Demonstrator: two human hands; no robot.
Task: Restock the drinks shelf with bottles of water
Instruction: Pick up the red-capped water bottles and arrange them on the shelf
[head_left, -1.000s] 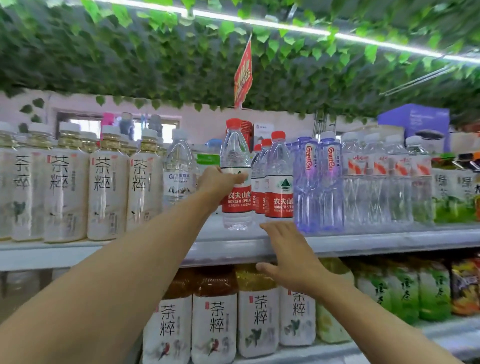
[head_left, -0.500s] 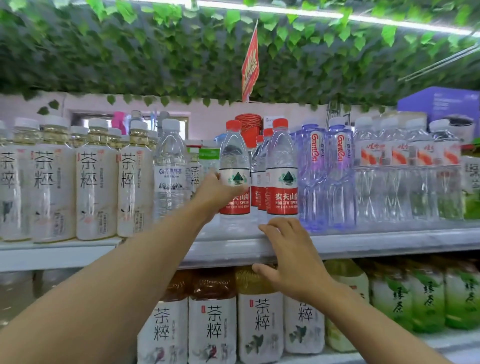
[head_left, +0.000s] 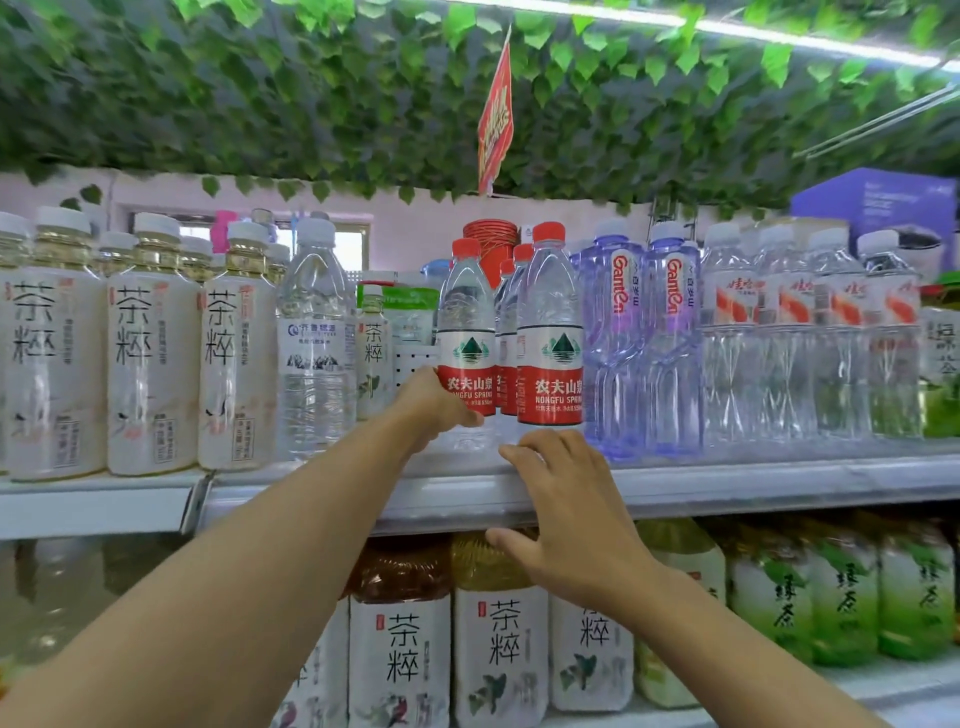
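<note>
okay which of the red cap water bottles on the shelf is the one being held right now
The leftmost red-capped Nongfu Spring bottle: the left hand grips its lower part. The front one beside it stands free, untouched.

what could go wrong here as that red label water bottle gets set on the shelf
1. The left hand grips the red-capped water bottle low on its body, right beside another red-label bottle; a sideways nudge might tip that neighbour toward the blue-tinted bottles.
2. The held bottle stands near the shelf's front edge; released there, it may topple forward.
3. The right hand rests open on that edge just below the bottles, so lifting it carelessly could knock a base.
</note>
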